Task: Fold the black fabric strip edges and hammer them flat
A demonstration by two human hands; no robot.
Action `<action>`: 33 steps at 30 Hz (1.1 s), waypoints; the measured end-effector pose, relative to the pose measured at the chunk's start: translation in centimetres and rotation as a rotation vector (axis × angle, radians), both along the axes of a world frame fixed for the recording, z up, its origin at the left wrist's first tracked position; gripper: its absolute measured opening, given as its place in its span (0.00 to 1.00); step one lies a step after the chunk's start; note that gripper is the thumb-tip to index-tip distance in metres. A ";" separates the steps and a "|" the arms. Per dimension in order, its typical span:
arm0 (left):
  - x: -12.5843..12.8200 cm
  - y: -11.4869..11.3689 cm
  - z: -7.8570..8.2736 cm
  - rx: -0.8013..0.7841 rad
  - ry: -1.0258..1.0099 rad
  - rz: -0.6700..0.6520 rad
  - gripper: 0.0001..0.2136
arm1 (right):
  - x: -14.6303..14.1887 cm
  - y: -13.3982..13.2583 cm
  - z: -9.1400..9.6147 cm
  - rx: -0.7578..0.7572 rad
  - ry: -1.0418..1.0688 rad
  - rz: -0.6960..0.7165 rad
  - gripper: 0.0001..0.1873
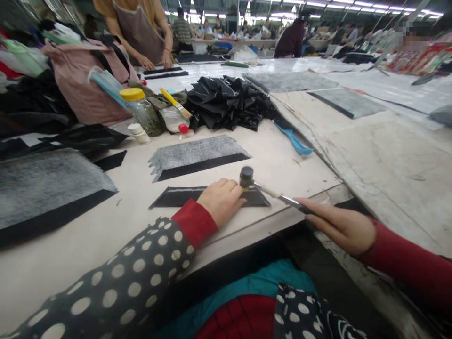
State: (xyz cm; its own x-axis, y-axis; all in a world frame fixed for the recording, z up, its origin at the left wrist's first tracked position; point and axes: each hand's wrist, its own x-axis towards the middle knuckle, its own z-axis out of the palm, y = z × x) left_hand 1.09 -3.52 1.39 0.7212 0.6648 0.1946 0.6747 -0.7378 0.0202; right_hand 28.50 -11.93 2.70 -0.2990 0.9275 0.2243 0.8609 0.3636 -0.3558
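Note:
A small hammer (pixel 263 188) with a round black head rests its head on a flat black fabric strip (pixel 176 197) near the table's front edge. My right hand (pixel 341 226) is closed round the hammer's metal handle. My left hand (pixel 221 200) lies on the strip just left of the hammer head, fingers curled and pressing it down.
A grey-and-black stack of pieces (pixel 197 155) lies behind the strip, a larger stack (pixel 45 188) at left. Behind are crumpled black fabric (pixel 226 101), a yellow-lidded jar (pixel 141 110), a bottle with a brush (pixel 174 115), a blue scoop (pixel 294 141). A person (pixel 141 28) works across the table.

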 end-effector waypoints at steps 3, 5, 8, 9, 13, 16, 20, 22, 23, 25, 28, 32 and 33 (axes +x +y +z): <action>-0.3 0.0 0.1 -0.016 -0.034 -0.005 0.12 | 1.4 1.0 -1.4 -0.031 -0.055 0.028 0.21; -0.5 0.0 0.2 -0.023 -0.060 -0.012 0.15 | 2.9 2.0 -1.5 0.045 -0.094 0.023 0.22; -0.8 0.1 0.1 -0.036 -0.078 -0.025 0.20 | 5.0 4.1 -0.8 0.151 -0.281 -0.004 0.25; -0.8 0.1 0.1 -0.042 -0.080 -0.029 0.22 | 5.6 4.9 -0.6 0.171 -0.371 -0.016 0.25; -0.9 0.3 0.0 -0.069 -0.089 -0.042 0.20 | 7.5 8.0 -1.3 0.202 -0.566 -0.058 0.23; -1.0 0.5 0.0 -0.079 -0.097 -0.060 0.19 | 8.1 9.2 -2.6 0.291 -0.500 -0.200 0.23; -1.1 0.7 0.2 -0.100 -0.092 -0.088 0.18 | 5.5 7.9 -2.9 0.465 -0.312 -0.264 0.22; -1.2 0.8 0.4 -0.111 -0.067 -0.105 0.18 | 2.4 6.4 -2.4 0.500 -0.164 -0.085 0.19; -1.2 0.9 0.5 -0.114 -0.051 -0.112 0.18 | 0.6 5.7 -2.0 0.426 -0.137 0.044 0.17; -1.2 0.9 0.7 -0.117 -0.023 -0.123 0.18 | -3.0 4.8 -1.6 0.385 -0.033 0.171 0.15; -1.3 0.8 0.8 -0.120 -0.015 -0.127 0.17 | -6.9 4.9 -1.5 0.370 -0.003 0.318 0.13; -1.4 0.9 0.4 -0.121 -0.062 -0.114 0.18 | -8.6 6.1 -2.2 0.432 -0.116 0.423 0.12; -1.4 0.9 0.3 -0.121 -0.076 -0.111 0.18 | -8.7 6.3 -2.3 0.440 -0.149 0.436 0.13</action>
State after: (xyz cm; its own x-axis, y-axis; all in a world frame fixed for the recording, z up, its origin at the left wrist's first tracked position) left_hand -0.32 -2.64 1.74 0.7775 0.6042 0.1747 0.5828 -0.7965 0.1612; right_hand 19.81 -5.63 0.36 -0.6854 0.5442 0.4838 0.6297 0.7766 0.0187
